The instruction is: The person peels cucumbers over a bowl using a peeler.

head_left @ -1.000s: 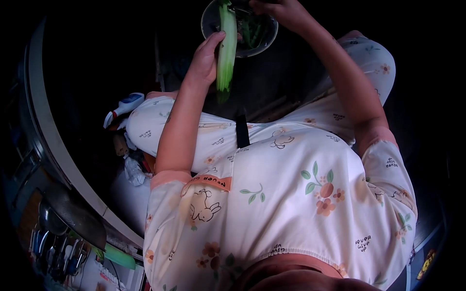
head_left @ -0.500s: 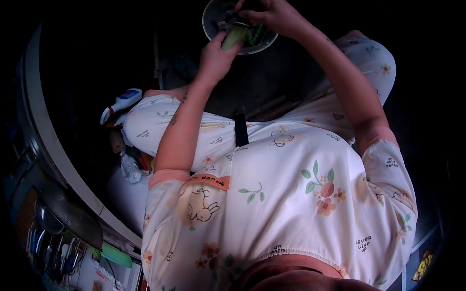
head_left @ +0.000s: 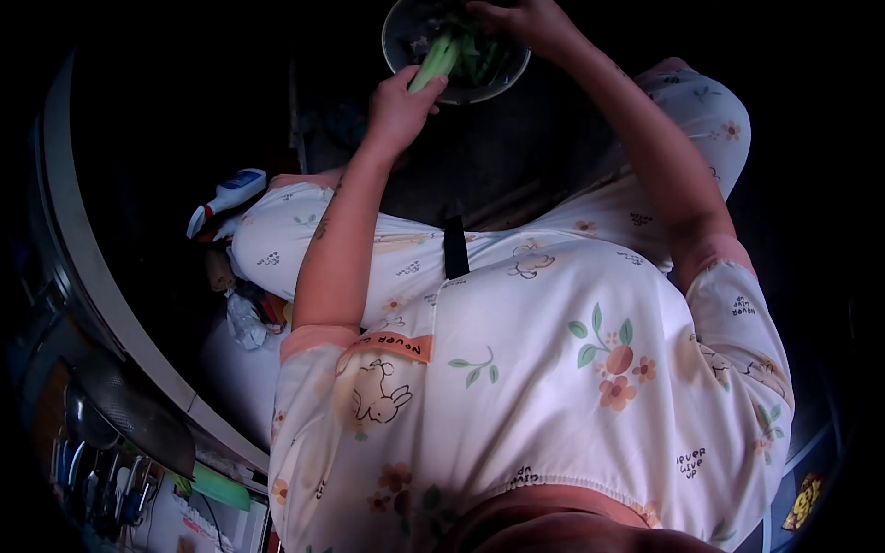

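Note:
At the top of the head view, my left hand (head_left: pixel 396 112) is closed around the pale lower end of a green vegetable stalk (head_left: pixel 435 63). The stalk slants up over a round basin (head_left: pixel 481 96) with a light rim. Darker green pieces lie inside the basin, too dim to make out singly. My right hand (head_left: pixel 546 32) is at the basin's upper right side, its thumb pointing left over the opening. Its other fingers are lost in shadow and at the frame's top edge, so whether it holds anything is hidden.
A white and blue spray bottle (head_left: pixel 238 189) lies beside my left knee. Near it is a crumpled clear plastic bag (head_left: pixel 245 321). A curved pale counter edge (head_left: pixel 138 318) runs down the left, with a metal pan (head_left: pixel 152 433) and several utensils beyond it. Deep shadow surrounds the basin.
My left hand has shifted slightly left and down with the stalk, showing more of it. My right hand has moved a little up and right, away from the stalk.

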The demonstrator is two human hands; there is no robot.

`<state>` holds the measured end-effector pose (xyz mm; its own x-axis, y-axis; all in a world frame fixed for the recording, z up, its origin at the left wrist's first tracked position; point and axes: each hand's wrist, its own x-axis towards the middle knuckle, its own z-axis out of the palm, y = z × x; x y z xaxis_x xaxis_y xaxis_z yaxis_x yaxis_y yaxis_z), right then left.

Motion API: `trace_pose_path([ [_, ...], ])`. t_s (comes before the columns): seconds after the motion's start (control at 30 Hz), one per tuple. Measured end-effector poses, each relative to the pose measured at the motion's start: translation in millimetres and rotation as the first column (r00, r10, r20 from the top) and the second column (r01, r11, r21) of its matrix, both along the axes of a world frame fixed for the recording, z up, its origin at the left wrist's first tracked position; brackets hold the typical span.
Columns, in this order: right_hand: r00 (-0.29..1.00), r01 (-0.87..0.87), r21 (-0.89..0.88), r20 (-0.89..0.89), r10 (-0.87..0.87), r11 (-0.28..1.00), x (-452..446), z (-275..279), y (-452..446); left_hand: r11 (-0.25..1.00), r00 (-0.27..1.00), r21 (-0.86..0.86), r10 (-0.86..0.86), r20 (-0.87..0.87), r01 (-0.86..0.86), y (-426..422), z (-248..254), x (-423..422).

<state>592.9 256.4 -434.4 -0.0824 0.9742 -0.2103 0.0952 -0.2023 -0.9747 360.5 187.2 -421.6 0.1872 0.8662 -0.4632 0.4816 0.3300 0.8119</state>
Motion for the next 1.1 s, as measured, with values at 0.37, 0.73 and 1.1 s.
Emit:
trace_pose_path([
  [0.37,0.999,0.014,-0.167,-0.041,-0.021,0.986,17.9,-23.4,12.7,0.988,0.981,-0.156,0.037,0.19,-0.007,-3.5,-2.8,-1.1],
  [0.73,0.974,-0.156,-0.144,-0.188,0.127,0.977,-18.0,-1.4,-15.1,0.859,0.857,0.417,-0.046,-0.514,0.296,-12.5,1.9,5.1],
  [1.1,0.979,0.078,-0.077,0.192,-0.061,0.994,-2.2,1.0,-7.6,0.692,0.754,0.541,-0.006,-0.657,0.478,-14.4,-4.8,2.0],
])
